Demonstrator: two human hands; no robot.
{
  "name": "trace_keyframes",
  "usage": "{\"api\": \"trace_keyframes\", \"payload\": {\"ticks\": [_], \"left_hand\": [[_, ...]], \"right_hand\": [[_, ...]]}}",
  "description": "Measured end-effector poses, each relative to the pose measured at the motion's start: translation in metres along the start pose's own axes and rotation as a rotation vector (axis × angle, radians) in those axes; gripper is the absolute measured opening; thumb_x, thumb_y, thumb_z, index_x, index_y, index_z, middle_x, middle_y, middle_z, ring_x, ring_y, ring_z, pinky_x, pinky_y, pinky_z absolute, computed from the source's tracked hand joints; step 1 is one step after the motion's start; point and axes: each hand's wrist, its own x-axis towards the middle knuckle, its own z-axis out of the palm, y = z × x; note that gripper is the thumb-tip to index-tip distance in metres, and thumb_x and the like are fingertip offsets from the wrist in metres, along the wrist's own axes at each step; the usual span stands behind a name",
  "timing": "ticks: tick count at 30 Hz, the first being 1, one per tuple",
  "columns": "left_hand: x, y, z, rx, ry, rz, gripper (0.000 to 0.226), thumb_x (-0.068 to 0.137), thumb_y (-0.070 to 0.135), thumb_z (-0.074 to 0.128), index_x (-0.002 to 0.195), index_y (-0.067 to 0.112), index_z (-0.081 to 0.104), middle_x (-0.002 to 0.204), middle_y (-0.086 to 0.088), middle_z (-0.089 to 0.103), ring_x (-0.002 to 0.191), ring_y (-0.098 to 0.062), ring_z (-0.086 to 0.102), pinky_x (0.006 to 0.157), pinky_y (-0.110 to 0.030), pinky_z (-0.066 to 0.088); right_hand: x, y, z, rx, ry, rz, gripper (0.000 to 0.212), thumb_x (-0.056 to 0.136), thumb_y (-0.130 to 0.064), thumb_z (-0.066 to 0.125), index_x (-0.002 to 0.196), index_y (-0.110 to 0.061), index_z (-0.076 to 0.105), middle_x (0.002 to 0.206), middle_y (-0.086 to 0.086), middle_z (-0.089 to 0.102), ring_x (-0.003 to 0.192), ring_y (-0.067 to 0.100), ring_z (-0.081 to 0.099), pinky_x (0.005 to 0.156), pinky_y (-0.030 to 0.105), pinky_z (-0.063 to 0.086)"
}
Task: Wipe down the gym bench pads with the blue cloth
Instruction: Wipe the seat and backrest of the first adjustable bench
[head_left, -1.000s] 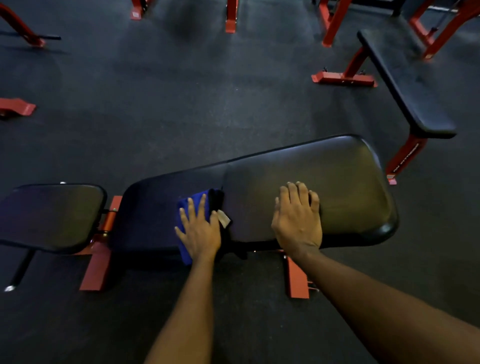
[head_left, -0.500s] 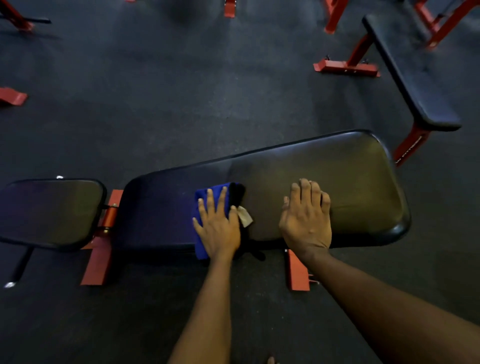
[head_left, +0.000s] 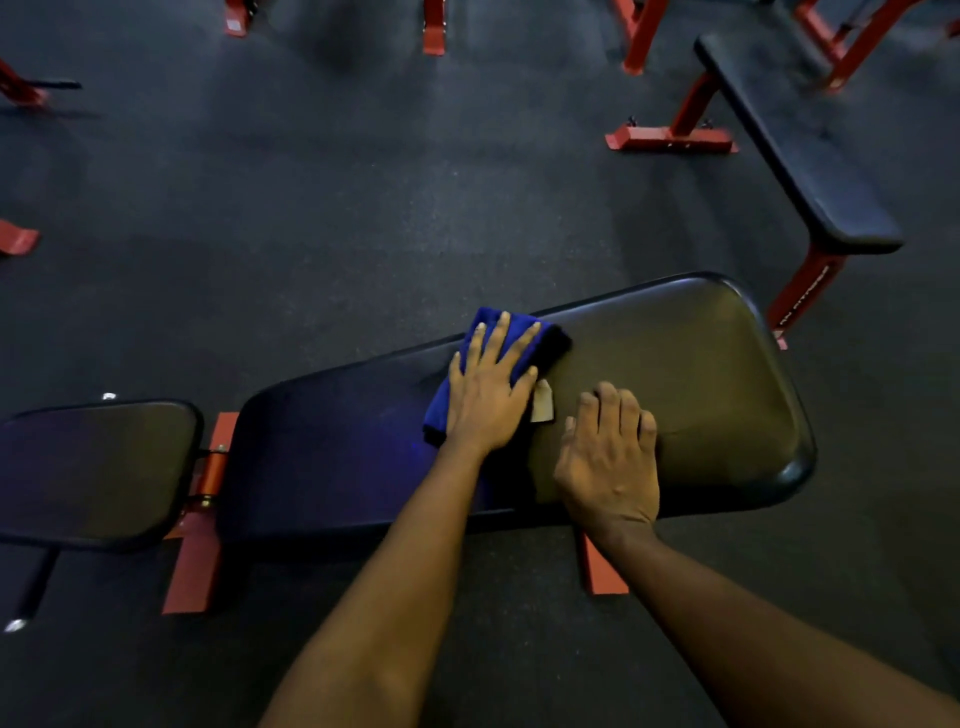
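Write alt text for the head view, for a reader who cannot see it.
Seen from above, a person's left hand presses a blue cloth flat on the long pad of a black gym bench, the right hand resting beside it. A smaller pad sits to the left; another bench stands beyond.

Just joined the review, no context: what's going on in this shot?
A person is wiping a gym bench. The left hand presses the blue cloth flat on the long back pad, near its far edge. The right hand rests on the same pad beside it, holding nothing. Neither hand touches the smaller seat pad, off to the left.
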Motion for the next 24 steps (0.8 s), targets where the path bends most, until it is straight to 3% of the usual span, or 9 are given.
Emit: {"api": "trace_keyframes", "payload": {"ticks": [4, 7, 9, 11, 13, 15, 17, 20, 24], "left_hand": [[0.012, -0.057, -0.011, -0.027, 0.045, -0.416, 0.056, 0.101, 0.047, 0.037, 0.153, 0.041, 0.019, 0.165, 0.006, 0.007, 0.152, -0.02, 0.001, 0.119, -0.056, 0.008], [0.019, -0.042, -0.013, -0.066, 0.012, -0.61, 0.056, 0.102, 0.047, 0.032, 0.155, 0.036, 0.017, 0.166, 0.004, 0.001, 0.152, -0.024, -0.004, 0.119, -0.059, 0.002], [0.015, -0.006, -0.007, -0.046, 0.041, -0.505, 0.057, 0.101, 0.047, 0.035, 0.155, 0.039, 0.016, 0.165, 0.005, 0.003, 0.152, -0.027, -0.003, 0.118, -0.059, 0.002], [0.002, 0.021, 0.003, 0.037, 0.071, -0.217, 0.061, 0.099, 0.046, 0.04, 0.154, 0.042, 0.015, 0.165, 0.006, 0.007, 0.152, -0.026, 0.001, 0.118, -0.057, 0.005], [-0.005, 0.011, 0.0, 0.047, 0.002, 0.025, 0.061, 0.098, 0.047, 0.041, 0.153, 0.047, 0.014, 0.165, 0.01, 0.005, 0.152, -0.02, 0.0, 0.119, -0.052, 0.004], [-0.001, -0.028, -0.008, 0.018, -0.03, 0.113, 0.059, 0.098, 0.047, 0.043, 0.151, 0.049, 0.017, 0.164, 0.013, 0.006, 0.152, -0.015, 0.0, 0.12, -0.049, 0.005], [0.003, -0.071, -0.011, 0.029, 0.018, -0.012, 0.057, 0.098, 0.046, 0.042, 0.151, 0.046, 0.021, 0.164, 0.011, 0.01, 0.152, -0.016, 0.005, 0.12, -0.05, 0.009], [0.009, -0.112, -0.018, -0.033, 0.059, -0.467, 0.055, 0.102, 0.044, 0.037, 0.154, 0.035, 0.022, 0.165, 0.007, 0.01, 0.152, -0.019, 0.003, 0.12, -0.056, 0.007], [0.016, -0.081, -0.018, -0.088, 0.042, -0.734, 0.056, 0.102, 0.045, 0.034, 0.155, 0.039, 0.015, 0.165, 0.007, 0.002, 0.152, -0.024, -0.003, 0.118, -0.06, 0.002]], "right_hand": [[0.0, -0.002, -0.001, 0.008, 0.002, 0.01, 0.036, 0.093, -0.025, 0.047, 0.12, -0.005, 0.059, 0.125, 0.018, 0.056, 0.117, 0.034, 0.048, 0.096, 0.046, 0.032], [0.001, -0.001, 0.0, -0.009, 0.016, 0.0, 0.035, 0.092, -0.025, 0.048, 0.119, -0.005, 0.059, 0.124, 0.018, 0.056, 0.116, 0.034, 0.047, 0.095, 0.046, 0.032], [0.001, -0.001, 0.002, -0.013, 0.014, 0.009, 0.036, 0.091, -0.025, 0.048, 0.119, -0.005, 0.058, 0.124, 0.019, 0.056, 0.116, 0.034, 0.047, 0.095, 0.047, 0.033], [0.001, -0.002, 0.004, -0.017, 0.016, 0.007, 0.036, 0.09, -0.025, 0.049, 0.119, -0.005, 0.058, 0.125, 0.02, 0.056, 0.116, 0.035, 0.046, 0.094, 0.047, 0.033], [0.002, -0.003, 0.003, -0.018, 0.016, 0.011, 0.037, 0.089, -0.025, 0.051, 0.119, -0.005, 0.058, 0.125, 0.02, 0.056, 0.116, 0.035, 0.047, 0.095, 0.047, 0.032], [0.003, -0.004, 0.002, -0.008, 0.016, 0.025, 0.037, 0.09, -0.025, 0.051, 0.119, -0.005, 0.058, 0.125, 0.02, 0.057, 0.117, 0.035, 0.048, 0.095, 0.047, 0.032], [0.002, -0.005, 0.001, -0.009, 0.005, 0.027, 0.036, 0.092, -0.026, 0.048, 0.12, -0.005, 0.058, 0.126, 0.019, 0.056, 0.117, 0.035, 0.048, 0.096, 0.047, 0.033], [0.002, -0.004, 0.001, -0.022, -0.011, 0.02, 0.037, 0.093, -0.026, 0.046, 0.121, -0.005, 0.058, 0.126, 0.019, 0.055, 0.117, 0.035, 0.048, 0.096, 0.047, 0.033], [0.002, -0.005, 0.001, -0.048, -0.013, 0.006, 0.037, 0.092, -0.027, 0.047, 0.12, -0.006, 0.058, 0.125, 0.018, 0.056, 0.116, 0.034, 0.047, 0.095, 0.047, 0.033]]}}
